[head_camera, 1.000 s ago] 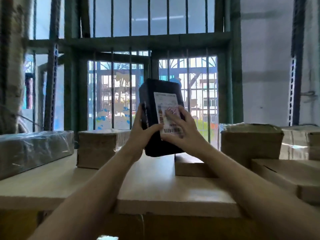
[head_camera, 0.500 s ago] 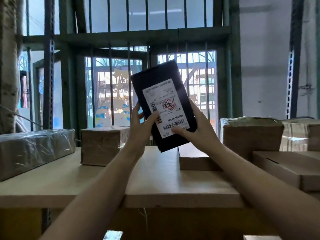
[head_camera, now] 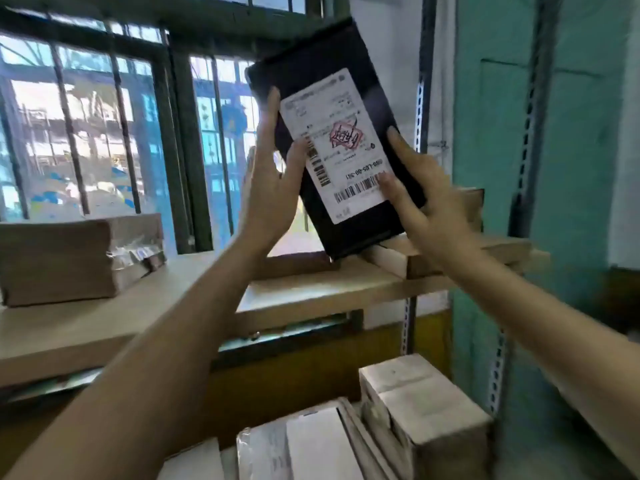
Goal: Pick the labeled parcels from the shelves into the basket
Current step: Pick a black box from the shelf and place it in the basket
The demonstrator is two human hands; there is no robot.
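A black parcel [head_camera: 346, 84] with a white shipping label [head_camera: 337, 140] is held up in the air, tilted, its label facing me. My left hand [head_camera: 272, 181] grips its left edge, thumb on the label's barcode strip. My right hand [head_camera: 424, 199] holds its lower right side, thumb pressed near the bottom barcode. The parcel hangs above the wooden shelf [head_camera: 311, 289]. No basket is in view.
A plastic-wrapped brown box [head_camera: 65, 254] sits on the shelf at left. Flat cardboard boxes [head_camera: 460, 251] lie behind my right hand. Lower down stand a taped white box [head_camera: 426, 410] and flat parcels [head_camera: 304, 445]. A perforated steel upright [head_camera: 530, 140] and barred window [head_camera: 104, 133] stand behind.
Both hands have lifted the black parcel higher and off the shelf, tilting it further toward me. My view has swung right and down, showing the lower shelf's boxes.
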